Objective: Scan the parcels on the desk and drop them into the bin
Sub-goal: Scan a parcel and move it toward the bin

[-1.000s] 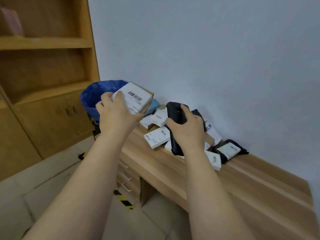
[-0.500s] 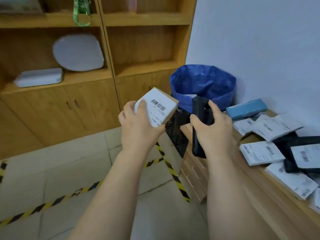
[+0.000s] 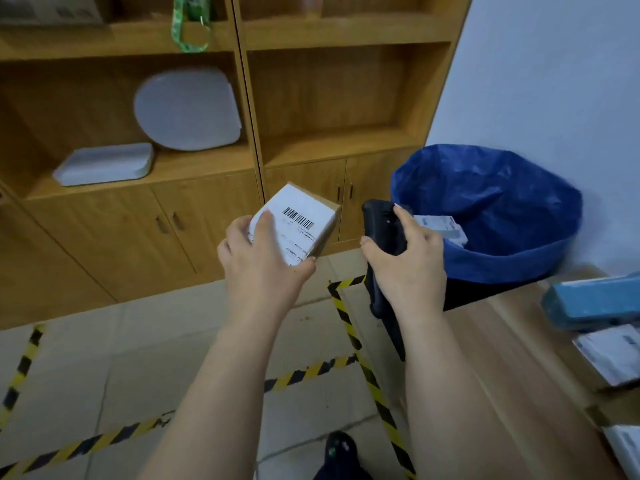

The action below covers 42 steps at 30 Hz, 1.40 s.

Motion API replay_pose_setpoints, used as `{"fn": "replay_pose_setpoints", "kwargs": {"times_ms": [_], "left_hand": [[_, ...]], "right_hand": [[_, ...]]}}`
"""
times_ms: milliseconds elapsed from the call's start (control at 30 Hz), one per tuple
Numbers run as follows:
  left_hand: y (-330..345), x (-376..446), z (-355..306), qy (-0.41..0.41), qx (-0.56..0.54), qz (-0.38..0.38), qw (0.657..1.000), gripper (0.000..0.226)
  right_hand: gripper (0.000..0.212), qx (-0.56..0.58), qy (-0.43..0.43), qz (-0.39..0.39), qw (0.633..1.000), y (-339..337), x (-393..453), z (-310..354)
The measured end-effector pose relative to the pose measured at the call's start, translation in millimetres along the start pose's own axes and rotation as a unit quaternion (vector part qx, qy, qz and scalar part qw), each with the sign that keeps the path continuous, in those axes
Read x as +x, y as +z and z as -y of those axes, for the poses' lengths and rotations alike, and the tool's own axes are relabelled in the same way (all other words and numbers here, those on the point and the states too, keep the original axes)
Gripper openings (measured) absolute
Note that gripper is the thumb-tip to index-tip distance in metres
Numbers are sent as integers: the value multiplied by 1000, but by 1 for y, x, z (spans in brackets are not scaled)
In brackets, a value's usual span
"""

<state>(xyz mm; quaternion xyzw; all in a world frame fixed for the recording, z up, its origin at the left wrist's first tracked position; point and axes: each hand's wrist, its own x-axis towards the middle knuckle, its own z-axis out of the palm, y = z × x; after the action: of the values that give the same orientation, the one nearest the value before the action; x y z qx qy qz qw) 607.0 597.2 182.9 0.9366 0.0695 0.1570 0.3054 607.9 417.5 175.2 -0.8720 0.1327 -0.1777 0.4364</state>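
My left hand (image 3: 263, 261) grips a small cardboard parcel (image 3: 299, 221), fingers curled round its near end, thumb across the white label with the barcode facing up. It hangs over the floor, left of the bin (image 3: 491, 216) and not yet above it. My right hand (image 3: 410, 261) is wrapped round the black scanner (image 3: 381, 220), index finger laid along its top, the head pointing far and slightly left, close beside the parcel but not touching it. The bin, lined with a blue bag, stands on the floor in the far right corner by the wall, just past the scanner; inside it lies a white-labelled parcel (image 3: 441, 226), partly hidden by my fingers. At the right edge, on the wooden desk (image 3: 502, 358), sit a blue box (image 3: 595, 303) and what look like more white-labelled parcels (image 3: 613, 356), blurred and cut off. Yellow-and-black tape (image 3: 346, 327) crosses the tiled floor below my arms. A wooden shelf unit (image 3: 311, 98) fills the far wall.
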Motion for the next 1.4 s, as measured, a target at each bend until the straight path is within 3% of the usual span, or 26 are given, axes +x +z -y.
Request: {"fn": "replay_pose_setpoints", "kwargs": {"times_ms": [167, 433, 700, 833, 1067, 1400], "left_hand": [[37, 81, -23, -20, -6, -15, 1000, 89], [106, 195, -15, -38, -12, -6, 999, 86], [180, 365, -43, 52, -22, 61, 997, 87], [211, 415, -68, 112, -20, 101, 988, 90], [297, 438, -133, 214, -54, 217, 951, 92], [432, 404, -266, 330, -71, 320, 885, 93]], "right_hand": [[69, -13, -27, 6, 1000, 30, 96, 1], [68, -16, 31, 11, 999, 85, 210, -23], [66, -4, 127, -82, 988, 136, 340, -34], [66, -10, 179, -125, 976, 145, 366, -42], [67, -15, 305, -243, 921, 103, 393, -99], [67, -38, 399, -386, 831, -1, 421, -200]]}}
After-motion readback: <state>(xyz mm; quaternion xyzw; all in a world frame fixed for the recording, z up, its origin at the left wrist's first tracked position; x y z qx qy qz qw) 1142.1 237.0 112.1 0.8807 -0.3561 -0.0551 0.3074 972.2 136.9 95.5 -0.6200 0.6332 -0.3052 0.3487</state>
